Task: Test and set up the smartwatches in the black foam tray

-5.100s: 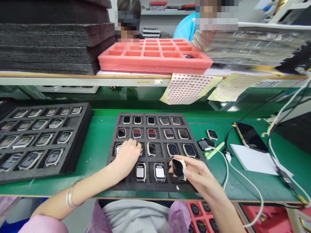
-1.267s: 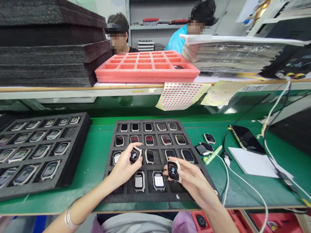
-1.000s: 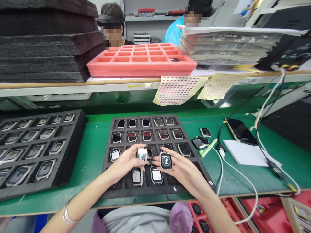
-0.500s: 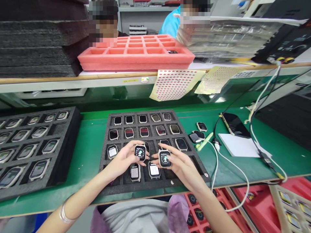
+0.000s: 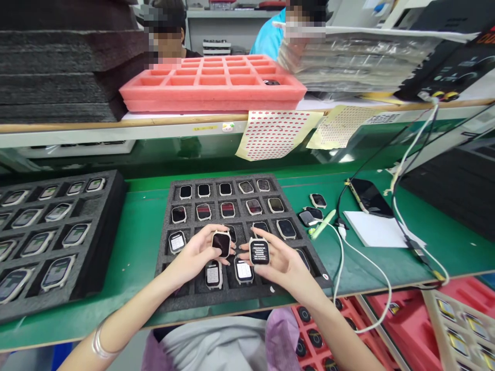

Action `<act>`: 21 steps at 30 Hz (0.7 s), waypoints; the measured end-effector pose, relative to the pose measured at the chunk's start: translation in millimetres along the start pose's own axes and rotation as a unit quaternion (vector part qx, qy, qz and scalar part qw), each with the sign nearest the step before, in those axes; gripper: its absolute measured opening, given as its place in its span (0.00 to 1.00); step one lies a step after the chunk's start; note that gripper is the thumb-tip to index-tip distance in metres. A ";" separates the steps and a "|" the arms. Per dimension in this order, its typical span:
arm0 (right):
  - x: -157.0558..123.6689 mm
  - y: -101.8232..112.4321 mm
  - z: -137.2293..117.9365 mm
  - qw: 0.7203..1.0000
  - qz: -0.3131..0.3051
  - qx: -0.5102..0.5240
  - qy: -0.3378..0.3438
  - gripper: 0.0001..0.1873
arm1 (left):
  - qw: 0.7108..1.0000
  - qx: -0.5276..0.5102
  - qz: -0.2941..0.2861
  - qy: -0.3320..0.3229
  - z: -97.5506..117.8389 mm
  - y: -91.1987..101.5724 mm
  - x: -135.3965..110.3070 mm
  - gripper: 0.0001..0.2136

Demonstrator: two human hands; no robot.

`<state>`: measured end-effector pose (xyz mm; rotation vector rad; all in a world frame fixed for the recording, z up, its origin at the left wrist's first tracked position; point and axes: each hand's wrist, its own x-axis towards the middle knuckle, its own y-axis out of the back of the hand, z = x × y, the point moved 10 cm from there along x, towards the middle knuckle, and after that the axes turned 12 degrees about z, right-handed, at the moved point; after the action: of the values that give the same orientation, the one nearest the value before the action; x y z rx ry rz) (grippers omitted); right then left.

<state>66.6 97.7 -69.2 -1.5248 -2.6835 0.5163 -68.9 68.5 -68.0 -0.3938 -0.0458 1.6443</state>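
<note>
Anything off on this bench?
Mainly strays: several watch-like pieces sit on the green bench, right of the black foam tray, outside its compartments. A white fleck shows on the tray's front rim, and one back-row watch looks twisted. No spill visible.

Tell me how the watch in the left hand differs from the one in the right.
Screen: the left watch has a dark face with no readable text, while the right watch shows lines of white text on black.
Place: the left watch sits slightly higher in the picture than the right watch.
Shared: both are squarish with pale cases and rounded corners, held above the tray.
</note>
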 end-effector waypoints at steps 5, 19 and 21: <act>-12.0 13.4 -10.4 0.984 -0.023 -0.169 0.059 0.31 | 1.000 0.006 0.005 0.001 0.4 1.6 0.2 0.17; -39.3 69.1 -50.3 0.663 0.122 -0.698 0.241 0.24 | 0.996 0.021 0.088 -0.014 -2.0 14.5 3.8 0.21; -39.3 70.0 -45.2 0.626 0.149 -0.727 0.239 0.27 | 0.995 0.029 0.097 -0.019 -2.4 16.2 4.3 0.21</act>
<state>153.3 110.2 -40.8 -1.6848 -2.0596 -2.2476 -84.0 70.2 -75.4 -0.3311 0.0124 1.8412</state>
